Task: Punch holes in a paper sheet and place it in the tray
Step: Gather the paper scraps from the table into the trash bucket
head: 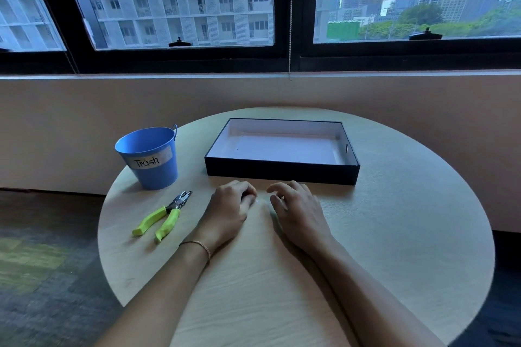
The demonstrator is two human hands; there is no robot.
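The black tray [282,173] with a white inside stands at the far middle of the round table [394,234]. A white paper sheet [284,146] seems to lie flat in it, with a small dark dot near its left edge. The hole punch [165,215], with yellow-green handles, lies on the table left of my hands. My left hand [229,211] rests on the table in front of the tray, fingers curled under. Close beside it, my right hand [296,208] rests with fingers bent and apart. A tiny white speck [258,200] lies between them.
A blue bucket [149,158] labelled "Trash" stands at the table's far left, behind the punch. A wall and a window sill run behind the table. Carpeted floor lies to the left.
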